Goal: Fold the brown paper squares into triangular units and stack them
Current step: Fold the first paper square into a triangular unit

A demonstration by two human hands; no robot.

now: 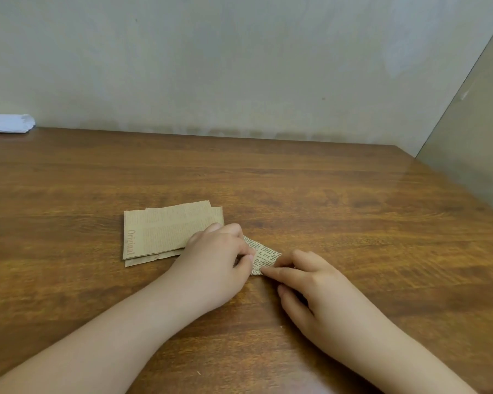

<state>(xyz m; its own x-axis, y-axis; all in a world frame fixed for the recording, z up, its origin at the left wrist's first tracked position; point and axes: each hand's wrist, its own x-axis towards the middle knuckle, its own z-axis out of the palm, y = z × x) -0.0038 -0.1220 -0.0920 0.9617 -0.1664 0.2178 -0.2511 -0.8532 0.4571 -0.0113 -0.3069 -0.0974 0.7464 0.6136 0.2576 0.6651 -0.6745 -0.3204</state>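
Newsprint-brown folded paper (264, 258) (small, creased) betw. both hands' fingers (271, 273)

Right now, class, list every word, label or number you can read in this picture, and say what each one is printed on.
"Original": printed sideways along the left edge of the top sheet of the stack of brown paper squares.
Fine newsprint-style columns on that same top sheet: too small to read.
Small print on the folded paper piece between the left hand and the right hand: too blurred to read.
No other text shows.
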